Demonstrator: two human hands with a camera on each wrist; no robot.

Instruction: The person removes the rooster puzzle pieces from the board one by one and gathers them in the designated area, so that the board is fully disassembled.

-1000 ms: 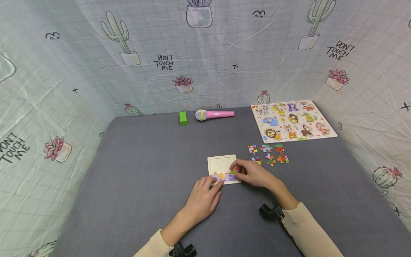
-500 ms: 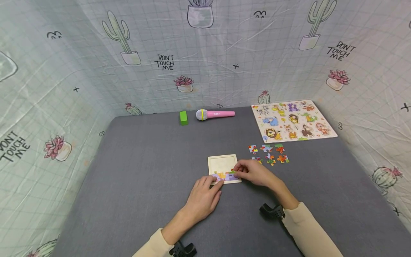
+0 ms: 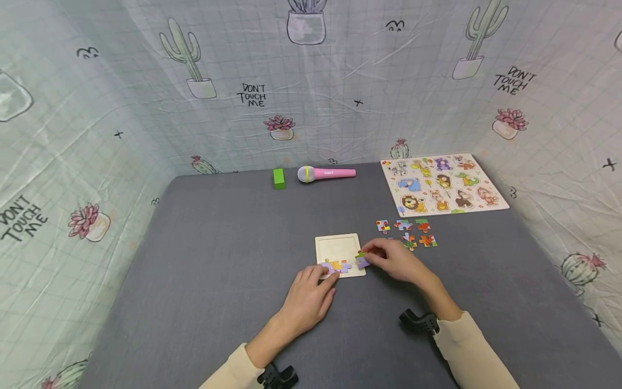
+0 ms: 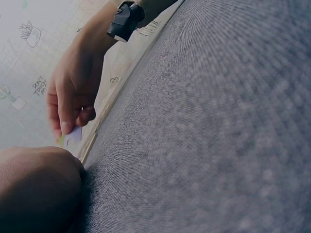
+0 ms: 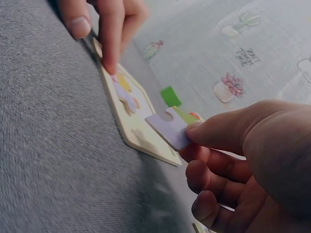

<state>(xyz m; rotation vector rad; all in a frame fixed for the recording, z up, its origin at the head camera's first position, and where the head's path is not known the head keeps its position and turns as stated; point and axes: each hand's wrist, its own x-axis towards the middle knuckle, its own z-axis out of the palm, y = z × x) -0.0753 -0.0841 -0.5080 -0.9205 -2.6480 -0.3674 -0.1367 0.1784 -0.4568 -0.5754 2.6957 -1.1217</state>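
Observation:
A small square wooden puzzle tray (image 3: 336,246) lies on the grey table with purple and yellow jigsaw pieces (image 3: 335,266) along its near edge. My left hand (image 3: 302,303) rests its fingertips on the tray's near left corner and the piece there. Between thumb and fingers, my right hand (image 3: 397,260) pinches a purple-and-green jigsaw piece (image 5: 167,130), held tilted just above the tray's right side. The right wrist view shows the piece clear of the tray's surface. In the left wrist view, my left hand (image 4: 39,189) hides most of the tray.
Several loose jigsaw pieces (image 3: 424,225) lie right of the tray, some partly hidden by my right hand. Farther back are an animal picture board (image 3: 444,186), a pink toy microphone (image 3: 332,173) and a green block (image 3: 278,179). A printed cloth (image 3: 311,108) walls the table.
My right hand has lifted the purple-and-green piece out of the tray's near right corner and drawn it slightly right. The left hand has stayed in place.

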